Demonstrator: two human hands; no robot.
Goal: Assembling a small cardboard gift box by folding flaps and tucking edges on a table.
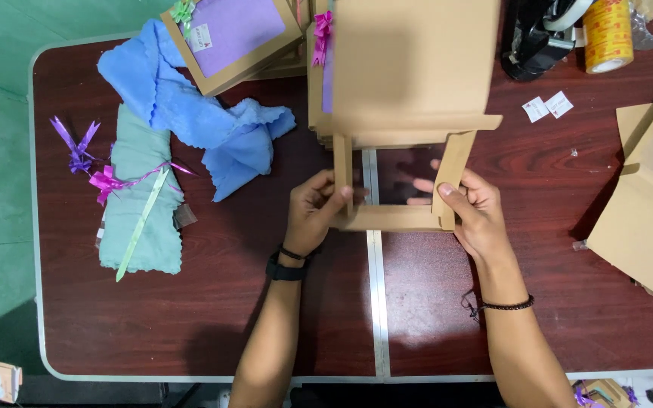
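Your left hand (313, 211) and right hand (471, 208) pinch the cardboard box (402, 113) at centre frame by its side flaps; it looks light and bendable, so grip near the folds.

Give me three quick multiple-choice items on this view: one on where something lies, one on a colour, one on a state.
1. Where is the green towel?
A. left of both hands
B. right of both hands
C. inside the box

2. What colour is the crumpled towel above it?
A. red
B. blue
C. yellow

3. How is the cardboard window box held?
A. lying untouched
B. by one hand only
C. by both hands

Answers: 1 A, it lies near the table's left edge. 2 B, its cloth is plainly blue. 3 C, the left hand and right hand each grip a side of the frame.
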